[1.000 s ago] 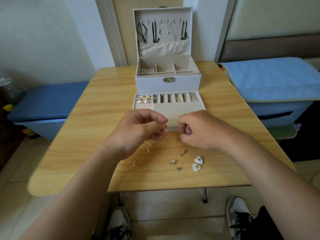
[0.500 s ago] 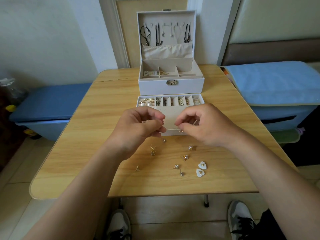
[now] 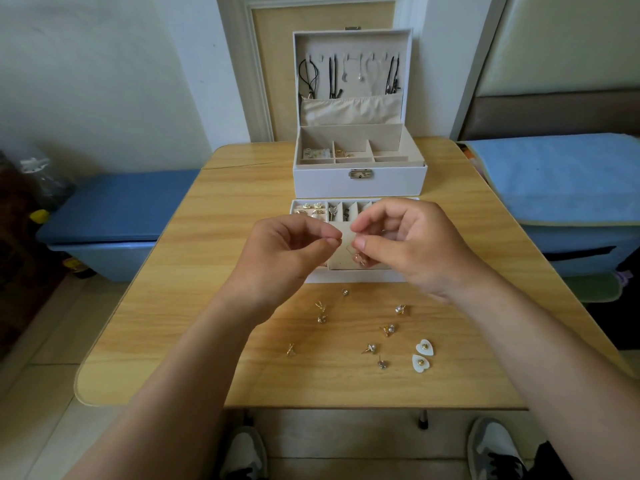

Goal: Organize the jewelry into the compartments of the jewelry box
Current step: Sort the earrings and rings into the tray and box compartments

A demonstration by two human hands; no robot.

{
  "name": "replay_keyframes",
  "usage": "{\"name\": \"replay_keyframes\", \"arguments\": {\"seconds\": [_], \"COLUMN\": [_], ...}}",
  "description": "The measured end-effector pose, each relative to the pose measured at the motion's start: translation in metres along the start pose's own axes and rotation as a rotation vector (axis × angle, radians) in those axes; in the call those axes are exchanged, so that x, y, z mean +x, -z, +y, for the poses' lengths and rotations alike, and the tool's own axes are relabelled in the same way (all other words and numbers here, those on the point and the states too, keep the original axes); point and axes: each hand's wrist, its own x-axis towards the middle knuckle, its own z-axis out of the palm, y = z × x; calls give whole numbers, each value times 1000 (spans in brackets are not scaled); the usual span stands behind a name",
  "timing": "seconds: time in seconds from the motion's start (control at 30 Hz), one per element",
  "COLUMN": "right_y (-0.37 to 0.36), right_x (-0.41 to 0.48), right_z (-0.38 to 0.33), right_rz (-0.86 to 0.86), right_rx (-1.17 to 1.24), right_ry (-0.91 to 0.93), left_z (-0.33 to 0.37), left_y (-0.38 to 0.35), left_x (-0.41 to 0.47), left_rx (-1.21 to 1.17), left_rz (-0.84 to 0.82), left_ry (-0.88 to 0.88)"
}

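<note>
Desk [image 3: 207,271] has the jewelry box [image 3: 360,183] open at the middle of its far edge, lid up so I can reach every compartment, tray [image 3: 349,277] parked just in front. I've got the left hand [image 3: 287,258] and right hand [image 3: 412,247] both pinching one thin gold drop earring [image 3: 359,258] over that tray, I guess to sort its hook before slotting it; loose studs [image 3: 388,330] wait near the near edge.

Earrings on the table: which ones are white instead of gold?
The two heart-shaped earrings, side by side at the right end of the loose group; the others are small gold or silvery studs.
</note>
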Motion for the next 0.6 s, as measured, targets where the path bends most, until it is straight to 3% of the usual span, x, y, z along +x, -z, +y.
{"name": "replay_keyframes", "arguments": {"seconds": [0.17, 0.6], "right_y": [-2, -7], "right_x": [4, 11], "right_z": [2, 5], "right_rz": [-6, 9], "right_rx": [-61, -33], "right_ry": [81, 73], "left_z": [0, 2], "left_y": [3, 1], "left_x": [2, 5], "left_rx": [-14, -30], "left_rz": [-36, -63], "left_ry": [2, 21]}}
